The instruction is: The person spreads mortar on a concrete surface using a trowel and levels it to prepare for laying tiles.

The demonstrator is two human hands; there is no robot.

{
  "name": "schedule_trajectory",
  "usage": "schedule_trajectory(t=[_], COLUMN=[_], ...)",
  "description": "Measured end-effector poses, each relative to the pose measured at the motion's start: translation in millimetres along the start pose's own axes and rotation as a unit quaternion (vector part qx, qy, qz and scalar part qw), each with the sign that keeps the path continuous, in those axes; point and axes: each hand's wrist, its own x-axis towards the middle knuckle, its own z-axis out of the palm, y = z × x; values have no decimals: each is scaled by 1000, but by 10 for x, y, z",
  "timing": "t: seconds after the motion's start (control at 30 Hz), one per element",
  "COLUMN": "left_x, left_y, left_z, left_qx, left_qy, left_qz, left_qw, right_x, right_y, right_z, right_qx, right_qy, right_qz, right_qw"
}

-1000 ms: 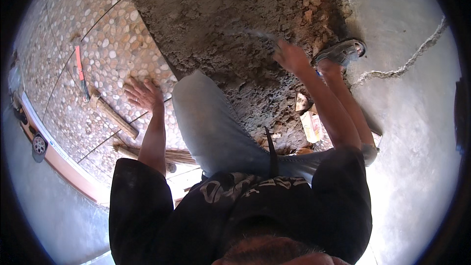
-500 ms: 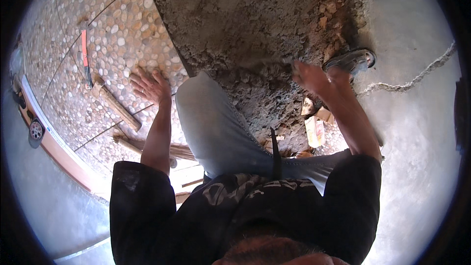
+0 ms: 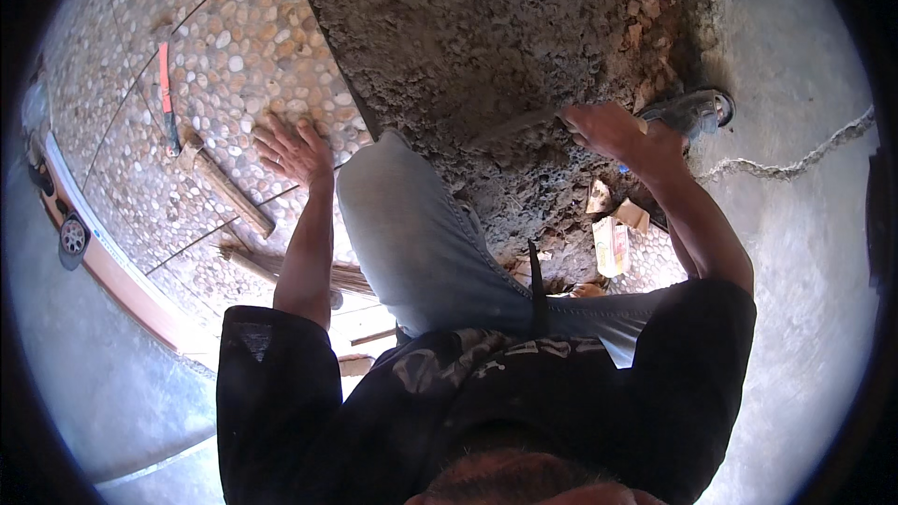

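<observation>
My left hand (image 3: 295,151) lies spread and flat on the pebble-set floor (image 3: 234,56), left of my bent knee, with nothing in it. Out over the rough grey mortar (image 3: 449,47), my right hand (image 3: 608,136) is closed round the grip of a trowel (image 3: 514,127). The trowel's mortar-smeared blade points left and lies low over the mortar, its edges hard to tell from it. Whether it touches is unclear. The handle is hidden in my fist. Just right of that hand is a sandalled foot (image 3: 692,114).
On the pebbles at left lie a wooden-handled hammer (image 3: 229,189) and a red-and-black handled tool (image 3: 167,98). A bundle of thin sticks (image 3: 327,276) is beside my knee. Broken pieces (image 3: 631,215) and a pale packet (image 3: 612,248) lie under my right arm. A rough ridge (image 3: 786,164) crosses the smooth grey floor.
My right hand has shifted slightly to the right, and the trowel blade, blurred before, now shows more plainly. My left hand stays flat on the pebbles. The whole view has shifted slightly.
</observation>
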Motion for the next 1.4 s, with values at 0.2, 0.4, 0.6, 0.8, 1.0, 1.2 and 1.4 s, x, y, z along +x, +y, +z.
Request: schedule_trajectory(t=[0.2,0.4,0.6,0.8,1.0,1.2,1.4], left_x=[-10,-9,4,-28,15,-14,-15], left_y=[36,56,18,52,50,35,52], left_z=[-40,-22,0,-70,-36,-37,-41], left_qx=[-8,13,6,-1,-11,-8,-26], left_qy=[-6,-9,-15,-12,-17,-13,-16], left_qz=[-6,-16,-15,-6,-4,-18,-13], left_qw=[1000,1000,1000,1000,1000,1000,999], right_x=[-537,-72,-505,254,953,123,-92], right_y=[167,86,86,-371,-668,-169,-135], right_z=[267,295,365,-290,-478,-69,0], right_qx=[29,141,54,113,68,-21,-28], right_qy=[52,73,-52,23,-125,-95,-142], right_qz=[33,150,93,43,-9,-27,-26], right_qw=[998,976,993,992,990,995,989])
